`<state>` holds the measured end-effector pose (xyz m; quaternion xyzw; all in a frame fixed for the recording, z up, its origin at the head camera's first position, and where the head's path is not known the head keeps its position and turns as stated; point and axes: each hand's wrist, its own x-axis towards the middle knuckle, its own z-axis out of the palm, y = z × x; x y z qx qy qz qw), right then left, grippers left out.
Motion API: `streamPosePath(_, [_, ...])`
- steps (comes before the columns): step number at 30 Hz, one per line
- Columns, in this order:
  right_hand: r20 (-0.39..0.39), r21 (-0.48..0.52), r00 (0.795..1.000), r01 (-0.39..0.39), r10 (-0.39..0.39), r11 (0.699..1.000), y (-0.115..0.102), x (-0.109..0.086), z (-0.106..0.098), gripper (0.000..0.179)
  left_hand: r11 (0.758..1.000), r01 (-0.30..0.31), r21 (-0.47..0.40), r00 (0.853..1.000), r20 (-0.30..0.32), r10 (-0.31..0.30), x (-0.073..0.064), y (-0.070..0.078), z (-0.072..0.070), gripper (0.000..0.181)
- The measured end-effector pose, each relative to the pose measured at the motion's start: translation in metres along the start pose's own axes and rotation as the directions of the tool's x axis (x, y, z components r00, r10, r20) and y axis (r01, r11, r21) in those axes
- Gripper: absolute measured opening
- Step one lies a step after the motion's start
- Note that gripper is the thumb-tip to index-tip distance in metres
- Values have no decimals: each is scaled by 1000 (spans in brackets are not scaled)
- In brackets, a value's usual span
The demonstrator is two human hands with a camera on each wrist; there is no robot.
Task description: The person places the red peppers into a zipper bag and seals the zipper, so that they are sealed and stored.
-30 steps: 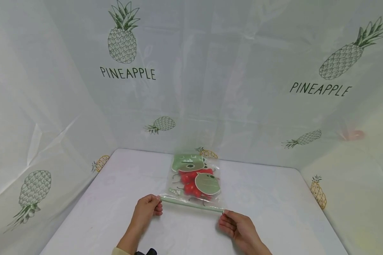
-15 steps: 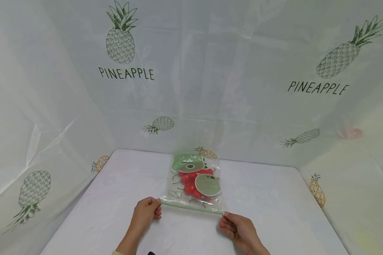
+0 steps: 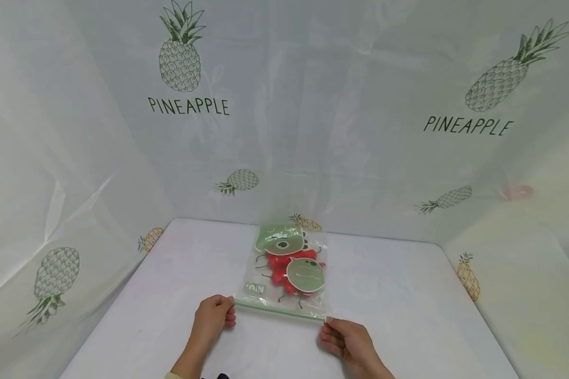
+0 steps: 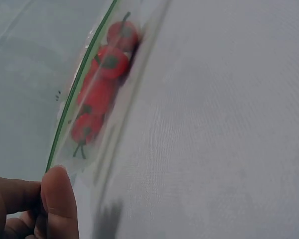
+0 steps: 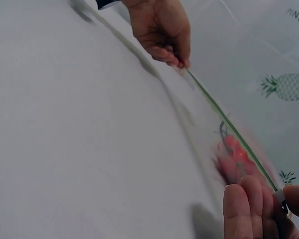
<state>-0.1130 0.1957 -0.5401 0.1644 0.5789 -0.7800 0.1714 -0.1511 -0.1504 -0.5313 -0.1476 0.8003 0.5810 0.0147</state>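
A clear zip bag (image 3: 305, 275) with green animal prints lies at the table's back middle, its mouth edge towards me. Several red fruits (image 3: 278, 276) with thin stems, pepper-like in the left wrist view, are inside, partly hidden by the prints. My left hand (image 3: 212, 320) pinches the left end of the green zip strip (image 3: 280, 311) between thumb and forefinger. At the strip's right end, my right hand (image 3: 350, 343) pinches the small pale slider (image 5: 280, 195). The strip is stretched straight between both hands, lifted off the table in the wrist views.
The white table (image 3: 398, 295) extends to both sides of the bag. A pale curtain (image 3: 322, 131) printed with pineapples surrounds its back and sides. A small dark object (image 3: 223, 376) shows at the bottom edge, beside my left forearm.
Both hands and the bag's mouth edge have shifted slightly left and towards me. The bag looks a little more stretched out, and its lower left print shows more plainly. Both grips are unchanged.
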Motion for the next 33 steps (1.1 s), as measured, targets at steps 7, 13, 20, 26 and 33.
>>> streamPosePath(7, [10, 17, 1000, 4, -4, 1000, 1, 5, 5, 32, 998, 6, -64, 1000, 23, -5, 5, 4, -4, 29])
streamPosePath(13, [16, 16, 1000, -11, 11, 1000, 8, 5, 6, 30, 990, 62, -124, 997, 60, -55, 3, -11, -6, 29])
streamPosePath(20, [1, -17, 1000, -25, 25, 1000, 9, -6, -1, 35, 978, 101, -184, 993, 75, -88, -11, -21, -1, 29])
streamPosePath(26, [-5, -33, 999, -42, 42, 999, 8, -10, -8, 39, 981, 101, -163, 987, 138, -79, -16, -19, -8, 31])
streamPosePath(33, [-9, -31, 1000, -8, 8, 999, 0, -12, -28, 35, 994, 89, -63, 978, 194, -76, -11, -20, -35, 35])
